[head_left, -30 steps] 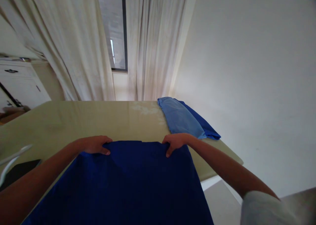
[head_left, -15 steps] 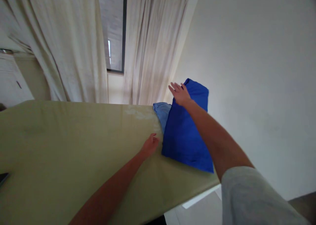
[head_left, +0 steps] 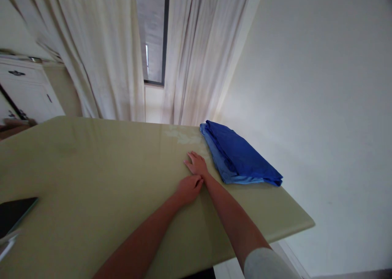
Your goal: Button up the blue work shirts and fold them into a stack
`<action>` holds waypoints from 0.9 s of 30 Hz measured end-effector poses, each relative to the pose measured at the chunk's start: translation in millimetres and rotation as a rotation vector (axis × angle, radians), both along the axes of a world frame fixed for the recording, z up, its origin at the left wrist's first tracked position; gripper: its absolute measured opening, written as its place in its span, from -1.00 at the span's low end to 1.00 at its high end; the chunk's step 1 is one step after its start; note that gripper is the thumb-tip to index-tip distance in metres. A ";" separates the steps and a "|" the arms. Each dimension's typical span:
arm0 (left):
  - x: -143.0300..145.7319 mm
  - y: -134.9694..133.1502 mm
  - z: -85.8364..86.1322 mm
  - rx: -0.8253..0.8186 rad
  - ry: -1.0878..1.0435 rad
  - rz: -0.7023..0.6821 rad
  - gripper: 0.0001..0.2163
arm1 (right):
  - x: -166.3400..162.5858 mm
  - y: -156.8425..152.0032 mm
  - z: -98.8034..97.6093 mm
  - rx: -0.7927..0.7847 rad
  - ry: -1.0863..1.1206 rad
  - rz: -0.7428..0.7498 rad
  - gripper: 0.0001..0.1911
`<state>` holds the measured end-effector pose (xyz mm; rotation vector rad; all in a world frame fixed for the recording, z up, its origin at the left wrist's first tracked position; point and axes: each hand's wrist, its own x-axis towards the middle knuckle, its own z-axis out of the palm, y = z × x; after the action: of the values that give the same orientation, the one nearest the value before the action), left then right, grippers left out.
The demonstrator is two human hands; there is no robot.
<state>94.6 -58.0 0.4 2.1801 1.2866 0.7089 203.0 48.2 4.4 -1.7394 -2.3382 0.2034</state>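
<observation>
A folded dark blue cloth [head_left: 241, 152] lies on top of a folded light blue cloth [head_left: 221, 164] at the far right of the olive-green table [head_left: 92, 169]. My right hand [head_left: 197, 164] rests flat on the table just left of the stack, fingers stretched out, holding nothing. My left hand [head_left: 189, 188] lies on the table right behind it, touching my right wrist, fingers loosely curled with nothing in them.
A dark phone or tablet [head_left: 15, 211] lies at the table's left edge. Cream curtains [head_left: 104, 54] and a window [head_left: 154, 34] stand behind the table. A white wall is at the right, a white cabinet [head_left: 24, 95] at the far left. The table's right edge drops off near the stack.
The dark blue cloth, held at its corners before, was carried right and laid on the light blue one. Both hands have let go and now rest on the table beside the stack.
</observation>
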 end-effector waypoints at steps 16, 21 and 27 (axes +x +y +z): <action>-4.1 -34.5 8.1 0.274 0.305 0.113 -0.69 | -0.7 -1.1 -3.2 0.100 0.008 -0.075 -0.22; -7.2 -31.2 10.7 0.223 0.316 0.092 -0.70 | 0.5 1.3 -4.4 0.041 0.012 -0.064 -0.38; -12.3 -27.2 10.0 0.232 0.336 0.081 -0.71 | 2.1 4.1 -5.7 0.029 -0.001 -0.060 -0.36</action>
<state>82.3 -85.2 10.3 2.5294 1.5309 0.5607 205.1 52.3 -1.4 -1.7938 -2.2745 0.1574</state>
